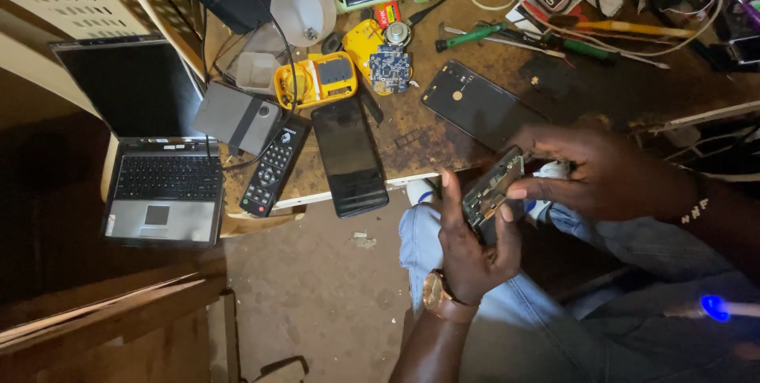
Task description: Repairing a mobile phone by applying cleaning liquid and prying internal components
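Observation:
An opened phone (492, 187) with its circuit board showing is held over my lap, just below the workbench edge. My left hand (473, 248), with a gold watch at the wrist, cups it from below. My right hand (590, 173) grips its upper end, thumb and fingers on the frame. A loose dark phone back cover (477, 103) lies on the worn wooden workbench (412, 134) just above my hands. Another black phone (349, 157) lies face up to the left, its lower end over the bench edge.
A black remote (272, 168), a grey box (236, 117), yellow parts with a small blue circuit board (389, 67), a white lamp head (303, 13), screwdrivers (467, 37) and cables crowd the bench. An open laptop (162, 185) sits at left. Concrete floor below.

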